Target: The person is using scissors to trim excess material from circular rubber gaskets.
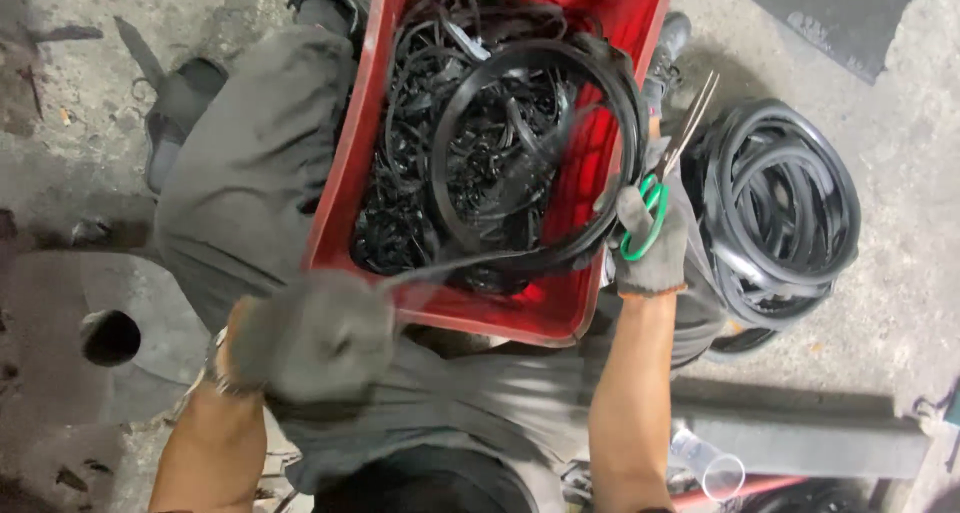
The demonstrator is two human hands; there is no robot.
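The gloved fingers of the right hand (650, 238) are curled through the green loops of a pair of scissors (672, 163), gripping them firmly; the blades point up and away, slightly parted, along the right wall of the red crate (350, 163) that rests across the person's lap. The left hand (315, 338), also in a grey glove and blurred with motion, sits just below the crate's near left corner; its fingers look closed into a fist around the end of a thin black rubber strip (450, 265), though the blur keeps me from telling exactly how the fingers lie. That strip runs from the fist up and rightward over the crate's near rim toward a large black rubber ring (540, 63) lying on top of the tangle of black offcuts (420, 173) that fills the crate. To the right of the crate, on the concrete floor (900, 303), lies a coiled stack of thicker black rubber rings (780, 213). Left of the crate the grey trouser leg (250, 163) runs down to a dark shoe (180, 103), and below and to the right of it stands a clear plastic cup (715, 468). I judge the step in hand to be trimming: a strip pulled taut with one hand while the scissors wait at the ring's edge. The next cut would call for bringing the blades across to the strip where it meets the ring, keeping it under tension.
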